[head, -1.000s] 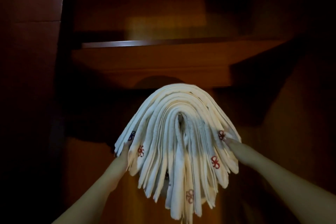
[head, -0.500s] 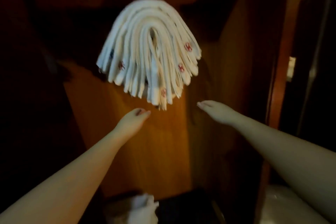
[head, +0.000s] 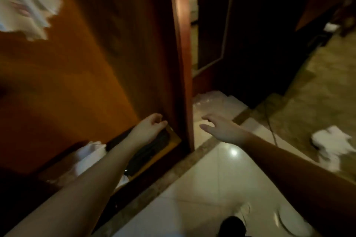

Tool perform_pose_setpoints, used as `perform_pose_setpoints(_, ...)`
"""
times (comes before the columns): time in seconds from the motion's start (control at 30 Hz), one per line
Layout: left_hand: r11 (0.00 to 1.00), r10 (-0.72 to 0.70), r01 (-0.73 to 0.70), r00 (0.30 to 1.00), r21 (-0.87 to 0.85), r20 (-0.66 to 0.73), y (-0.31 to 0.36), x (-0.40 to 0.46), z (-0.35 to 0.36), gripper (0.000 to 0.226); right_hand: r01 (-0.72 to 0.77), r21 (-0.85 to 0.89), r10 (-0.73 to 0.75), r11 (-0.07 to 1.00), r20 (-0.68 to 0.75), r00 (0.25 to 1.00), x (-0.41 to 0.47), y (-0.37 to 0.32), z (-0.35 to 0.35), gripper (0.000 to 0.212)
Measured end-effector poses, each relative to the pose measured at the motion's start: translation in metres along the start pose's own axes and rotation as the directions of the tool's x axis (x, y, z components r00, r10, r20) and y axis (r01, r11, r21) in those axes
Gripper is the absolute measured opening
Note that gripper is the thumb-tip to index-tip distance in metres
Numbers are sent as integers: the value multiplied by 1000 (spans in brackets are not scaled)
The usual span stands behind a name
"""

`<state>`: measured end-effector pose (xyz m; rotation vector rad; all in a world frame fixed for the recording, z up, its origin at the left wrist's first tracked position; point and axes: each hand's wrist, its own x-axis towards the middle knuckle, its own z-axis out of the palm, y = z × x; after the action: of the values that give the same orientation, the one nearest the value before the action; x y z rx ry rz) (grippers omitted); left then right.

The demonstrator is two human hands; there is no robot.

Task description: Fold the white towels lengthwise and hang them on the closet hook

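Fingers of the left hand (head: pixel 152 125) hang loosely curled and hold nothing, low inside the closet (head: pixel 81 75); those of the right hand (head: pixel 221 127) are spread and relaxed, also empty, over the pale floor tiles (head: pixel 202 183). The hanging white towels (head: pixel 25 0) show blurred at the upper left, against the closet's back wall, well above both hands. A crumpled white cloth (head: pixel 331 142) lies on the floor at right.

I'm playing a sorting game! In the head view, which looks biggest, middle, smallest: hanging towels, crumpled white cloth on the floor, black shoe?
1. hanging towels, partly cut off and blurred
2. crumpled white cloth
3. black shoe, also cut off, so unsure
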<state>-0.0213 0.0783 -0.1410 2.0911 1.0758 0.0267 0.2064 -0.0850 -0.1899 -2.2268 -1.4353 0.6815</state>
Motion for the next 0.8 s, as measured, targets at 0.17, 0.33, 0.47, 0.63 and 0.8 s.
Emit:
perform_pose_setpoints(0.17, 999, -26, 18, 979, 43, 200, 61, 68, 123, 47, -262, 106, 256, 959, 67, 964, -35, 137, 1, 56)
perform_pose_setpoints(0.33, 984, -11, -50, 937, 168, 349, 120, 127, 234, 50, -470, 96, 448, 878, 183, 875, -72, 253, -23, 60)
perform_pose_setpoints(0.47, 957, -21, -112, 892, 266, 451, 174, 167, 303, 55, -591, 86, 566, 802, 208, 798, -94, 326, -49, 58)
perform_pose_setpoints(0.63, 901, -6, -229, 842, 368, 539, 233, 211, 366, 56, -721, 96, 690, 687, 227, 688, -112, 398, -65, 58)
perform_pose_setpoints(0.8, 834, 23, -365, 773, 414, 634, 294, 267, 429, 51, -828, 146, 786, 542, 260, 561, -117, 469, -77, 55)
